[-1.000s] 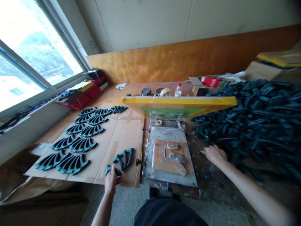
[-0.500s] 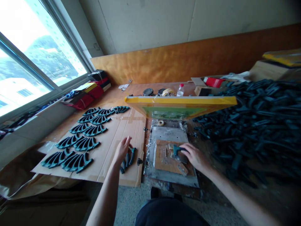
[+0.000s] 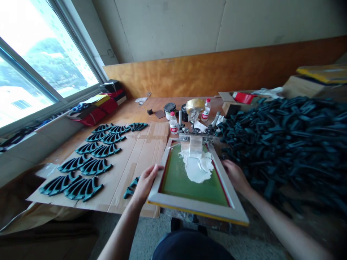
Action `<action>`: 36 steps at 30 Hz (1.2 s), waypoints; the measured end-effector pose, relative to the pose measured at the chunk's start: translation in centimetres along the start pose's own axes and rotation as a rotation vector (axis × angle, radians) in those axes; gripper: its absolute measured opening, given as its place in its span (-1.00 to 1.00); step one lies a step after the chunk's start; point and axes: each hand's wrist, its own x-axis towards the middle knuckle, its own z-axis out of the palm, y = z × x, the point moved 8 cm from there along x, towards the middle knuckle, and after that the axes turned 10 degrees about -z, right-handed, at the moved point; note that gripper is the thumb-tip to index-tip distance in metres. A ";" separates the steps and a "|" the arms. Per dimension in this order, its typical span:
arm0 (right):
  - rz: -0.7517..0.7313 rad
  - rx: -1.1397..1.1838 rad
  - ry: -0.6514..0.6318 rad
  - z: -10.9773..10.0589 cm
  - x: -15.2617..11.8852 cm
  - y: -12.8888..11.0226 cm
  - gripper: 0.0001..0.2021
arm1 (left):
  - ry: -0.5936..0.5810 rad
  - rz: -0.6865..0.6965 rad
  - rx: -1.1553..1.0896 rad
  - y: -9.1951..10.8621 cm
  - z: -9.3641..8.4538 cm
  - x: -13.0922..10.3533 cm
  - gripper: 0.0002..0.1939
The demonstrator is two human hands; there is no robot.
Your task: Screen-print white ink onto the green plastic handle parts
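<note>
A screen printing frame [image 3: 159, 198] lies lowered in front of me, its green mesh [image 3: 177, 180] facing up. A thick patch of white ink [image 3: 199, 171] covers the upper middle of the mesh, touching a squeegee blade [image 3: 195, 146] at the hinged end. My left hand [image 3: 146, 182] grips the left rail, thumb along its edge. On the opposite rail is my right hand [image 3: 236, 177], fingers closed at the edge and partly hidden. The base plate and the part laid on it are hidden beneath the frame. Dark green curved plastic parts [image 3: 131, 187] lie beside my left hand.
Fanned rows of dark green parts [image 3: 84, 187] cover the left of a cardboard sheet [image 3: 116, 196]. A large heap of similar parts [image 3: 284, 144] fills the right side. Behind the frame stand bottles [image 3: 173, 124], a jar [image 3: 170, 108] and a tape roll [image 3: 195, 104].
The raised frame has swung down flat over the base plate. My right hand has left the dark green part and moved to the right rail; my left hand has moved onto the left rail.
</note>
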 end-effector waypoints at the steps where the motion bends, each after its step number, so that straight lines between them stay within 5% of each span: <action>1: -0.002 0.016 0.044 -1.1 1.2 0.1 -0.69 | -0.015 -0.056 0.019 -2.7 -0.1 0.3 -0.39; 4: -0.096 0.020 0.122 -2.8 5.5 -2.3 -0.52 | 0.003 -0.111 0.078 -8.6 -0.3 1.9 -0.19; 6: -0.172 -0.024 0.024 -1.7 7.8 -5.1 -0.50 | 0.042 -0.106 0.146 -10.5 -0.3 3.0 -0.20; 8: -0.204 -0.031 -0.134 0.5 8.5 -7.3 -0.70 | 0.068 -0.110 0.192 -11.2 -0.4 3.6 -0.28; 10: -0.252 -0.007 -0.235 2.2 7.2 -8.7 -0.85 | 0.089 -0.129 0.194 -11.3 -0.6 3.6 -0.34; 12: -0.363 0.025 -0.253 2.6 4.8 -9.7 -0.79 | 0.108 -0.160 0.177 -11.2 -0.8 3.5 -0.37; 16: -0.623 0.118 -0.302 1.3 0.4 -10.8 -0.70 | 0.116 -0.201 0.134 -11.3 -0.8 3.3 -0.40; 19: -0.665 0.168 -0.390 0.5 0.5 -10.9 -0.74 | 0.102 -0.196 0.124 -11.5 -0.8 3.5 -0.40; 23: -0.532 0.159 -0.228 0.6 1.8 -11.0 -0.75 | 0.035 -0.129 0.174 -11.3 -0.5 3.7 -0.35; 26: -0.561 0.136 -0.094 1.0 -0.4 -11.7 -0.68 | 0.011 -0.115 0.178 -11.5 -0.4 3.7 -0.31; 29: -0.631 0.154 -0.123 1.0 -2.1 -12.0 -0.72 | 0.017 -0.126 0.151 -11.5 -0.4 3.7 -0.28; 32: -0.516 0.156 -0.162 0.3 0.8 -10.8 -0.82 | 0.009 -0.128 0.128 -10.7 -0.1 3.4 -0.26; 36: -0.241 0.015 -0.108 -1.5 7.9 -7.9 -0.50 | 0.009 -0.160 0.118 -7.6 -0.1 2.0 -0.19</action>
